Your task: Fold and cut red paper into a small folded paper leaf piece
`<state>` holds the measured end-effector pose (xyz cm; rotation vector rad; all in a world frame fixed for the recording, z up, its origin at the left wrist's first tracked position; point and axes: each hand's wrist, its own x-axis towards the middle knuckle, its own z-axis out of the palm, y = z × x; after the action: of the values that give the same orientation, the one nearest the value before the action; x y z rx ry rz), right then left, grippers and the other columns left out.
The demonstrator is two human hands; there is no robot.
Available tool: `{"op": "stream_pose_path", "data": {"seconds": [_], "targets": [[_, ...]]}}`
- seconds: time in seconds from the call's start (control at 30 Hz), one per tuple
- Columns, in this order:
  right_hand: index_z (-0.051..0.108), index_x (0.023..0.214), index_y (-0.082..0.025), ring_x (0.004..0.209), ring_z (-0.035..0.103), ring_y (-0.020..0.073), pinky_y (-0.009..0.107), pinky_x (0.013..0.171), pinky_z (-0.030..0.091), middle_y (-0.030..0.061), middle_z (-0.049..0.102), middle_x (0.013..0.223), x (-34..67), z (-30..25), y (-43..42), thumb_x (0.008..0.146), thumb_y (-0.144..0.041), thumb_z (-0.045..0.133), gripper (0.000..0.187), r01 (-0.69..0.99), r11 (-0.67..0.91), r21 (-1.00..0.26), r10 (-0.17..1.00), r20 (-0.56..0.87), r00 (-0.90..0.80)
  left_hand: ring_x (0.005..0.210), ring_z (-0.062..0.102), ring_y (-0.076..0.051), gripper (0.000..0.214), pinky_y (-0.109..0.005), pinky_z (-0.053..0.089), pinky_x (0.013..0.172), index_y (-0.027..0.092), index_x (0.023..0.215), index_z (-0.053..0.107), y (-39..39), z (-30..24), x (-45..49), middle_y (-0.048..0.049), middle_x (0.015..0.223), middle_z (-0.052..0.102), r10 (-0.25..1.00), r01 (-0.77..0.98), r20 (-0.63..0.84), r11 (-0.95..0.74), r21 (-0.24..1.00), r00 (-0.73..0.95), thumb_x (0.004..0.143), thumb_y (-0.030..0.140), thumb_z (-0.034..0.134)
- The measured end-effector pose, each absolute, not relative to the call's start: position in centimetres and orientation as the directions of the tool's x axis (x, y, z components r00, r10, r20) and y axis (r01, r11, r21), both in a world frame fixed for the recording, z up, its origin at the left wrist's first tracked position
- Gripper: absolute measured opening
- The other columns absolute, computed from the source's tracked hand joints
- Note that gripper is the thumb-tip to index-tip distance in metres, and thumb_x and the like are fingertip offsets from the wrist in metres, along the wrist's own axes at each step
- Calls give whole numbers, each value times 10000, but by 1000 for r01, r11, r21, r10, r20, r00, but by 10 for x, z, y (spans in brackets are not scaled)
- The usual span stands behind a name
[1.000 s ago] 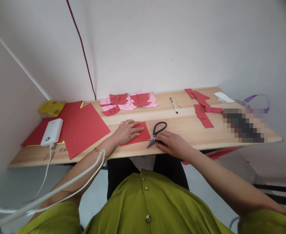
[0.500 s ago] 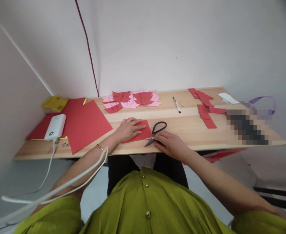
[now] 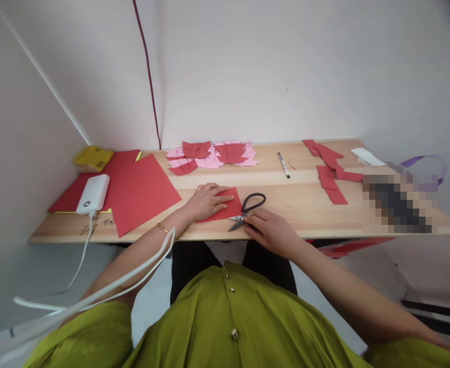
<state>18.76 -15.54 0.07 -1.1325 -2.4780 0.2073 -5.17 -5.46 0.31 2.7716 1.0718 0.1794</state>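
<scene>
My left hand (image 3: 206,201) lies flat with its fingers spread on a small piece of red paper (image 3: 232,205) near the table's front edge. My right hand (image 3: 273,230) is closed around the near handle of a pair of scissors (image 3: 253,201). The scissors rest on the wood with their blades parted, pointing left beside the paper's right end. Their far black handle loop stands out from my fingers, while the near one is hidden in my hand.
Large red sheets (image 3: 144,191) lie left, under a white power bank (image 3: 93,193) and a yellow packet (image 3: 93,159). Pink and red cut-paper shapes (image 3: 209,156) lie at the back. A pen (image 3: 284,165) and red scraps (image 3: 331,185) lie right. A white cable (image 3: 133,278) crosses my left arm.
The camera's view has shifted slightly, so the table appears farther right. My hands, the red paper and the scissors keep nearly the same positions relative to each other.
</scene>
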Motion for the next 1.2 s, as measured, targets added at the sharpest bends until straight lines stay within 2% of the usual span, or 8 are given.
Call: {"op": "stream_pose_path", "data": {"seconds": [0.8,0.93,1.03,1.07,1.13,1.2], "targets": [[624,994,-154,916,608,221,360,801,517,124,645,965,167,0,-159,930,-257,457,207,696,665,-271,744,323,-585,1241,382,-269,395,-470,293,1001,403,1267,562,-56,5,-49,17,1447,452,687,667,44,-717,201,725,927,489,380],[622,999,-156,919,609,223,357,792,521,125,642,993,168,1,-160,933,-264,451,213,711,654,-259,753,319,-576,1261,394,-275,424,-490,294,1042,349,1314,529,-48,7,-55,-18,1444,459,675,642,33,-715,279,737,922,458,410],[618,1007,-167,936,603,223,356,801,518,121,637,995,168,2,-159,933,-265,451,207,710,654,-263,753,316,-577,1314,390,-229,479,-429,309,1084,275,1398,431,-40,9,-68,-66,1492,385,589,509,97,-759,407,802,939,406,387],[618,1006,-171,941,600,221,355,806,515,119,635,990,168,2,-159,933,-265,452,204,705,656,-269,752,314,-579,1327,382,-224,460,-420,311,1091,269,1371,470,-38,9,-74,-68,1496,379,567,472,134,-776,419,813,935,399,398],[617,1004,-176,943,595,218,355,810,512,118,631,981,169,2,-159,934,-267,452,201,697,659,-282,750,312,-582,1304,416,-219,399,-418,325,1089,261,1281,570,-39,6,-83,-72,1430,473,519,421,158,-807,414,840,928,377,425],[616,1005,-174,943,592,217,353,808,510,120,629,975,171,2,-159,935,-271,451,203,692,661,-290,750,304,-588,1269,448,-224,356,-436,350,1072,268,1212,625,-42,2,-89,-67,1352,556,522,427,155,-808,407,839,920,365,448]]}}
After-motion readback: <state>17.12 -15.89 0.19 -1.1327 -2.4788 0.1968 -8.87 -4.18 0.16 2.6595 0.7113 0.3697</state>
